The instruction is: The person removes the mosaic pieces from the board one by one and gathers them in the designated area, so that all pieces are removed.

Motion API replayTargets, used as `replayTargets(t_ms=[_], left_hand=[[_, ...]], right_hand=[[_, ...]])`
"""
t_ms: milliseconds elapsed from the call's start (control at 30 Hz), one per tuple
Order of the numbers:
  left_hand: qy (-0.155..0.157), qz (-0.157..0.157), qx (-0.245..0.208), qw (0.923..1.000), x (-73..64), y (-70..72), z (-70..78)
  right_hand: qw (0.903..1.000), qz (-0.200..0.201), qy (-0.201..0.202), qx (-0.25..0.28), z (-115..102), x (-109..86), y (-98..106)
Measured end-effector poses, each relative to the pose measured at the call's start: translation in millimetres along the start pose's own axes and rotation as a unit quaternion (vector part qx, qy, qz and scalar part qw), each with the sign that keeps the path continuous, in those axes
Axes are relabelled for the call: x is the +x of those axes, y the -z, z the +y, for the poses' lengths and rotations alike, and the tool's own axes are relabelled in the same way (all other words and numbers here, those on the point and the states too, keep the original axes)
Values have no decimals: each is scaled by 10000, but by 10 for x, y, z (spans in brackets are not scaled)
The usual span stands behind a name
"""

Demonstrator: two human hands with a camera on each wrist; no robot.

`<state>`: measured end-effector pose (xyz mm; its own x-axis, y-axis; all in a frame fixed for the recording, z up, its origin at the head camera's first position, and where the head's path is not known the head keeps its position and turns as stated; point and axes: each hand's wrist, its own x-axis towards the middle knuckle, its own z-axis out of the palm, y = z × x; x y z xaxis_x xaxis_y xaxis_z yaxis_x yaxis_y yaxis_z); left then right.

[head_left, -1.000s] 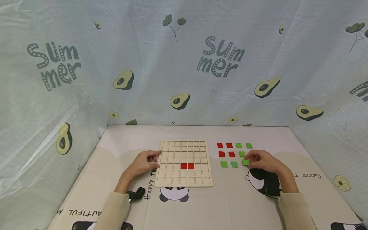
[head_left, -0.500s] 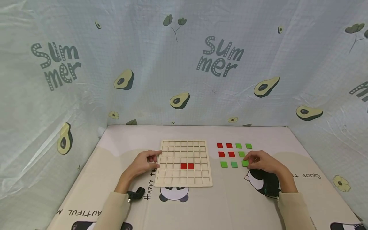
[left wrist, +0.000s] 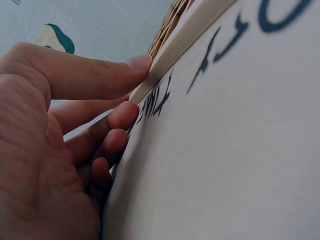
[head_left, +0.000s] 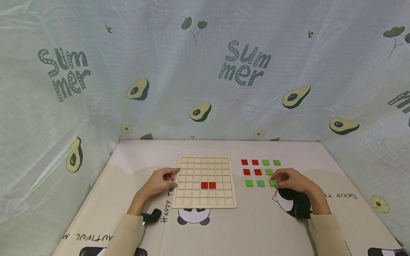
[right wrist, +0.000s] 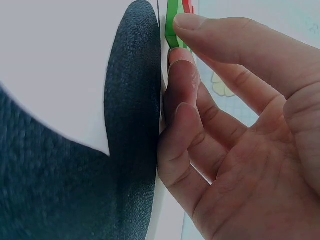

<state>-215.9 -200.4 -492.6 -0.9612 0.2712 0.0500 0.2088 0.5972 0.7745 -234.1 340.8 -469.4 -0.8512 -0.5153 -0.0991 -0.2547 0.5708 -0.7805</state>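
Note:
A wooden grid board [head_left: 192, 203] lies on the table, with two red square tiles [head_left: 204, 185] side by side in its cells. At the board's left edge is my left hand [head_left: 159, 181]; thumb and index fingertips touch the rim, and the left wrist view shows the thumb tip against the board's side [left wrist: 172, 54]. My right hand [head_left: 293, 179] pinches a green square tile [head_left: 272, 182] at the near right corner of the loose tiles. Close up, the right thumb presses the green tile's edge [right wrist: 171, 30], while the index finger is largely hidden.
Right of the board, several red tiles [head_left: 257, 172] and green tiles [head_left: 249, 183] lie in rows. A bluish-green tile [head_left: 261, 183] sits just left of the pinched one. A printed curtain [head_left: 198, 71] rises behind the table. A black strap mount [head_left: 152, 216] is on the left wrist.
The right hand and its green tile have shifted very slightly toward the person. The left hand stays at the board's edge; the board and other tiles keep their places.

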Motion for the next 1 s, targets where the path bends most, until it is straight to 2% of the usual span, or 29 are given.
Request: replayTargets(t_ms=[1000], left_hand=[[25, 30, -44, 10000, 19, -14, 10]], right_hand=[[10000, -17, 56, -65, 44, 44, 37]])
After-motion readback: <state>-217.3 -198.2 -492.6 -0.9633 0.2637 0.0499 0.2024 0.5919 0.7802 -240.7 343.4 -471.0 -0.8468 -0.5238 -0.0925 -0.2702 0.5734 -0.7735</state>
